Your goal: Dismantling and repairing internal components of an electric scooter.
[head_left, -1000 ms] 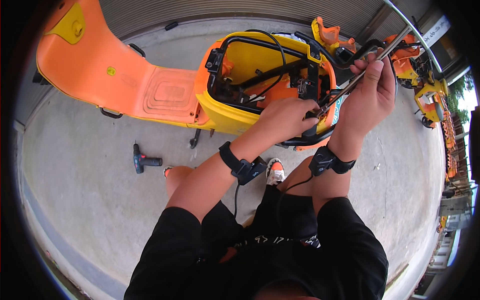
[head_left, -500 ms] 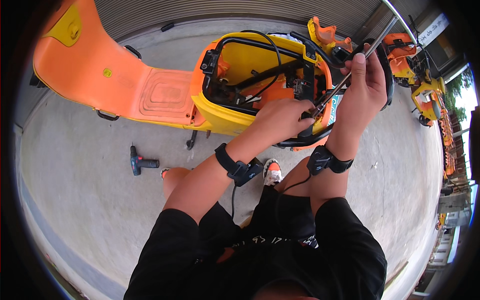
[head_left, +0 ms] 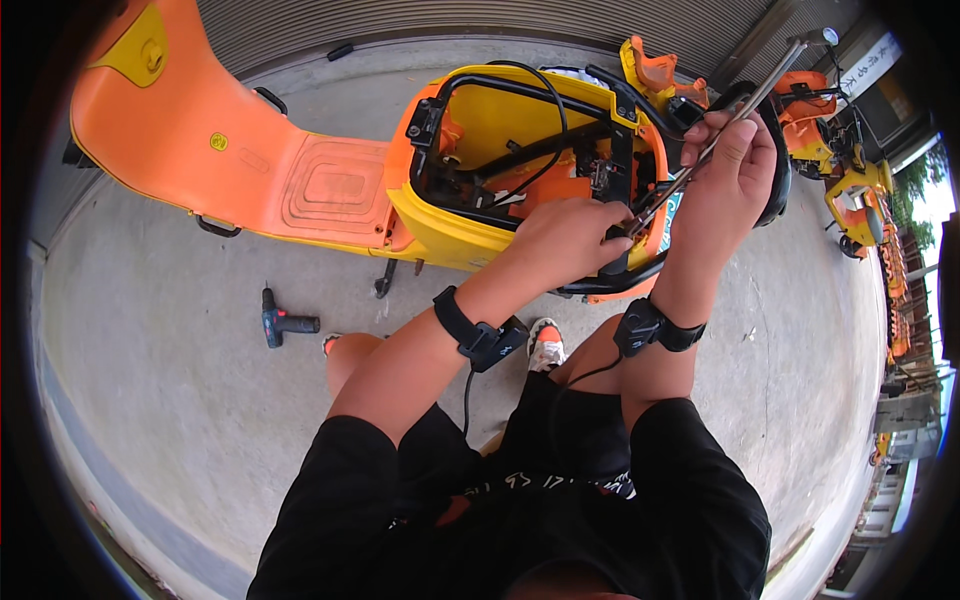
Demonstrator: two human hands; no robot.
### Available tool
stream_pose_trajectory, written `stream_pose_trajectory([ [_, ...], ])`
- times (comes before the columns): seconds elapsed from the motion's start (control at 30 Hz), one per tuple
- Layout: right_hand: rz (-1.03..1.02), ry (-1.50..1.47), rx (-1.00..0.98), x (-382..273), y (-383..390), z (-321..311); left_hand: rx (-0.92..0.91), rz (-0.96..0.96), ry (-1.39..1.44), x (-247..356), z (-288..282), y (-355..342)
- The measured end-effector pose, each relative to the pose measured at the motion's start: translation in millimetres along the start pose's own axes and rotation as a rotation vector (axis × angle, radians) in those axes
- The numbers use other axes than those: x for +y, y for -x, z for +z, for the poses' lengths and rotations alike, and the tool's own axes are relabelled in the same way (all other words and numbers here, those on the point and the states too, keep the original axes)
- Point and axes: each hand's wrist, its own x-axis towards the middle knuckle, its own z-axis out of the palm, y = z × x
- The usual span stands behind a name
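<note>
A long, thin metal T-handle wrench (head_left: 772, 80) slants down from the upper right to the rear rim of an orange and yellow scooter (head_left: 455, 238). My right hand (head_left: 738, 172) is closed round the upper part of its shaft. At the shaft's lower end, my left hand (head_left: 570, 238) pinches close about the socket with thumb and fingers. Whatever sits under the socket is hidden by those fingers. The scooter's body is uncovered here, showing a black tube frame (head_left: 620, 150), a loose black cable (head_left: 563, 110) and orange parts inside.
A cordless drill (head_left: 285, 323) lies on the concrete floor (head_left: 190, 390) to the left. The scooter's footboard (head_left: 335, 190) and front shield (head_left: 170, 110) stretch left. Behind runs a ribbed shutter (head_left: 420, 18). More orange and yellow scooters (head_left: 858, 200) stand at the far right.
The wrench has turned about its shaft: its crossbar, seen broadside before, now looks short. My right-hand fingers have shifted on the shaft. My left hand stays at the lower end.
</note>
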Motion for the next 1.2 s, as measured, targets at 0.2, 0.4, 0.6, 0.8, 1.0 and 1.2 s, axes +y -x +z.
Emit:
stream_pose_trajectory([
  [0.2,0.021,0.084,0.034,-3.4,4.9,2.5,0.011,0.003,-0.005,0.7,0.0,0.7],
  [0.4,-0.061,-0.054,0.053,-5.6,8.7,5.2,0.010,0.011,-0.013,-0.6,0.6,0.6],
  [0.6,-0.083,-0.156,0.234,-12.8,8.7,1.3,0.057,0.053,0.003,-2.9,3.9,0.3],
  [0.8,-0.151,-0.128,0.270,-27.9,8.3,-6.7,0.096,0.085,-0.009,-1.3,6.9,0.6],
  [1.0,-0.127,-0.106,0.270,-28.7,6.6,-10.7,0.123,0.065,-0.012,2.3,11.3,-3.9],
  [1.2,-0.121,-0.101,0.260,-28.0,5.6,-15.9,0.076,-0.015,0.000,8.7,7.6,-6.7],
])
